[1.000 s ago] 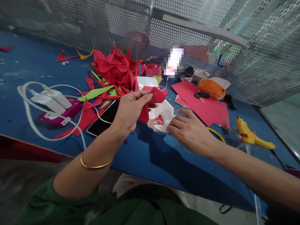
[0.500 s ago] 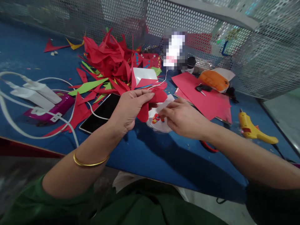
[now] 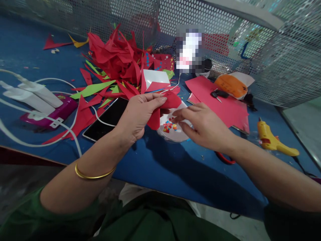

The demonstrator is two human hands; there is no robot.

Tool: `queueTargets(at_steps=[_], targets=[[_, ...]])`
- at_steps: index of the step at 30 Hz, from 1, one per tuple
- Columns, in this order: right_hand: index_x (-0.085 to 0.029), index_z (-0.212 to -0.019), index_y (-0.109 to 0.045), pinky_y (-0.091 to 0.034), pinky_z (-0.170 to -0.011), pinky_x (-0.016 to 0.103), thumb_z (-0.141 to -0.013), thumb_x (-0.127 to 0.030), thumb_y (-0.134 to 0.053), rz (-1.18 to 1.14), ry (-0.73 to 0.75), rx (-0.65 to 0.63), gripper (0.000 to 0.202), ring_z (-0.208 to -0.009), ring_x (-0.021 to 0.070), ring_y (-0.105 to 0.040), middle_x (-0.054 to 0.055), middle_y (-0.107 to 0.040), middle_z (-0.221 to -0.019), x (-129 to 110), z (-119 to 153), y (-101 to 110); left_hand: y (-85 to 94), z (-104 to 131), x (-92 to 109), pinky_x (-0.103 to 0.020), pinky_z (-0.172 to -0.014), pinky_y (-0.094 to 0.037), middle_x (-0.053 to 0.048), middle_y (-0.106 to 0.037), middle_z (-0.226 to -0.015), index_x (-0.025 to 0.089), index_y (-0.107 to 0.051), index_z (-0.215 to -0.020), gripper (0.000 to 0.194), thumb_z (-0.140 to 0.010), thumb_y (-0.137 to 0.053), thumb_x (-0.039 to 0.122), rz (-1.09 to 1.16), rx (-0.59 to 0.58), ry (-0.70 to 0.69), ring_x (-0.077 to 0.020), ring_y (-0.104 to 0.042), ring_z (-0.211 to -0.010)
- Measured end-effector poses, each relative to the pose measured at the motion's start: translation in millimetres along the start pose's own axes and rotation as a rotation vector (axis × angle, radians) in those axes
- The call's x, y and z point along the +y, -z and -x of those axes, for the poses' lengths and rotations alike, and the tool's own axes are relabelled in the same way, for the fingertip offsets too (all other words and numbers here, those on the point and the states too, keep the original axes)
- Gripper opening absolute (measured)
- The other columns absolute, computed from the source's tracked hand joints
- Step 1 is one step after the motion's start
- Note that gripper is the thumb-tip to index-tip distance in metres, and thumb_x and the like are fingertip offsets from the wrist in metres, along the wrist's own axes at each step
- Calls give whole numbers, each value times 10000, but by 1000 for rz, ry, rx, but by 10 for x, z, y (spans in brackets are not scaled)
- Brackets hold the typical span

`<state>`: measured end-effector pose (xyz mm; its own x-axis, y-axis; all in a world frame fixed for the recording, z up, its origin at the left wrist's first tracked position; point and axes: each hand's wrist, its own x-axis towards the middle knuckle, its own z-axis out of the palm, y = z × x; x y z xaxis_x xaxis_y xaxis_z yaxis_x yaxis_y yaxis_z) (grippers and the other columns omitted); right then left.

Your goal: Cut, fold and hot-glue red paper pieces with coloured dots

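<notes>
Your left hand (image 3: 140, 115) holds a folded red paper piece (image 3: 164, 108) above the blue table (image 3: 155, 164), fingers closed together along its upper edge with the thumb underneath. That pinch appears to keep the fold shut and the face turned toward you. The piece sits at centre, just over a small white dish (image 3: 173, 132).

Your right hand (image 3: 203, 125) comes in from four o'clock. Its fingertips are drawn together at the near edge of the red piece, directly over the dish; whether they pinch one of the bits cannot be told. The dish holds small coloured paper bits (image 3: 169, 126), placed, by my judgement, so they lie right under the working point.

At eleven o'clock of your hands lies a heap of red paper offcuts (image 3: 117, 62) with green strips (image 3: 92, 89) at its near side. A dark phone (image 3: 106, 118) rests flat at nine o'clock, just beside your left wrist, with a white cable (image 3: 65, 130) crossing it. White chargers (image 3: 37, 95) lie on a pink case (image 3: 55, 113) further out at nine o'clock.

At two o'clock, a red sheet (image 3: 220, 103) carries a small black key-like item (image 3: 218, 94). A yellow glue gun (image 3: 272, 140) lies at three o'clock, well apart from both hands.
</notes>
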<state>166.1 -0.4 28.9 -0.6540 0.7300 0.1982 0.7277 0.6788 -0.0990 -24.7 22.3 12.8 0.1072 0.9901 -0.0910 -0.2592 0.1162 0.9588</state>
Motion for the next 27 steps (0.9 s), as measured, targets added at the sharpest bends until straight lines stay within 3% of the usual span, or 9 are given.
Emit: queueTargets(at_steps=[3, 14, 18, 23, 27], targets=[[-147, -1029, -691, -401, -821, 384, -964, -226, -459, 144, -54, 71, 254, -796, 225, -650, 98, -740, -853, 49, 19, 30, -4, 0, 1, -276, -686, -574, -43, -750, -745, 161, -751, -795, 101, -757, -746, 255, -11, 6, 8, -164, -702, -690], [-238, -948, -790, -278, -723, 348, -915, -162, -556, 120, 8, -196, 248, -844, 200, -609, 59, -728, -888, 28, -148, -88, 13, -12, -31, -276, -675, -572, -37, -750, -756, 169, -762, -815, 106, -757, -746, 256, -11, -6, -3, -167, -706, -700], [-214, -992, -775, -279, -744, 356, -912, -139, -516, 112, 23, -145, 281, -893, 213, -614, 68, -737, -970, 39, -134, -74, 1, -1, -21, -276, -696, -577, -46, -759, -790, 163, -761, -835, 114, -764, -741, 251, -11, -10, -10, -165, -708, -716], [-234, -940, -773, -284, -782, 373, -867, -96, -486, 98, 103, -198, 326, -903, 216, -605, 61, -729, -991, 49, -101, -68, -21, 13, 0, -285, -700, -585, -43, -756, -784, 166, -754, -818, 102, -767, -741, 252, -37, 35, 30, -182, -721, -739], [-243, -946, -761, -316, -818, 386, -853, -76, -434, 57, 26, -64, 379, -901, 214, -614, 54, -729, -1017, 92, -52, 39, -30, 13, 1, -304, -705, -595, -40, -749, -766, 176, -758, -811, 88, -756, -751, 245, -30, 55, 21, -190, -723, -746]])
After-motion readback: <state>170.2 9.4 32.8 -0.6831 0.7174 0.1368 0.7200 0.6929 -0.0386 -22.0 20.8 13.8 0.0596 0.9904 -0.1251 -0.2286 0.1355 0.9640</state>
